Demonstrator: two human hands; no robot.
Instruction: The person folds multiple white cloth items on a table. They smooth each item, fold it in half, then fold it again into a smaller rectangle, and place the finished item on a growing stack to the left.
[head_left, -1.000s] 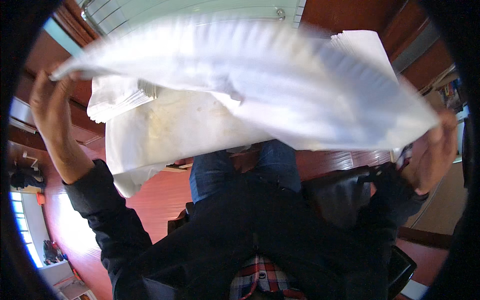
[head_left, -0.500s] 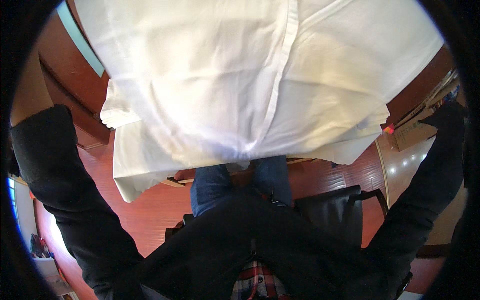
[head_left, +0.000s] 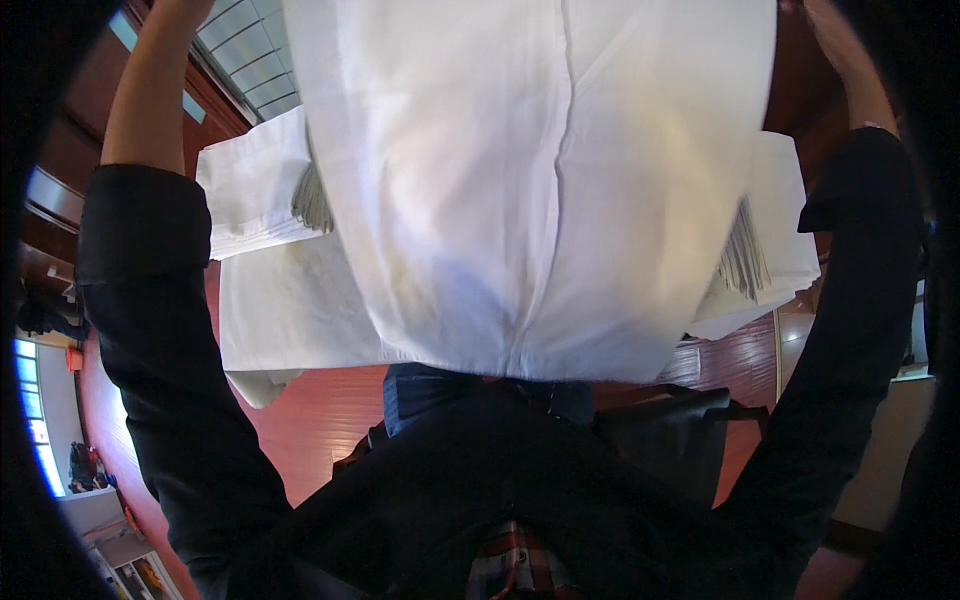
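A large white fabric sheet with a raised seam running down its middle (head_left: pixel 450 180) hangs in front of the person, its top running beyond the far edge of view and its near edge close to the lap. The left hand (head_left: pixel 187 8) is mostly cut off at the far left, and the right hand (head_left: pixel 828 28) is partly cut off at the far right, just beside the sheet's right edge — whether either is gripping the fabric, I cannot tell. Behind the sheet, a layered pile of folded white cloth (head_left: pixel 255 175) lies on the left of a white-covered tabletop (head_left: pixel 290 310), and a second white cloth pile with bunched greyish folds (head_left: pixel 788 220) shows on the right. Nearer, blue denim trousers (head_left: pixel 412 395) show below the sheet — with a black, leather-like seat (head_left: pixel 665 440) to their right, above a reddish-brown wooden floor (head_left: pixel 320 425).
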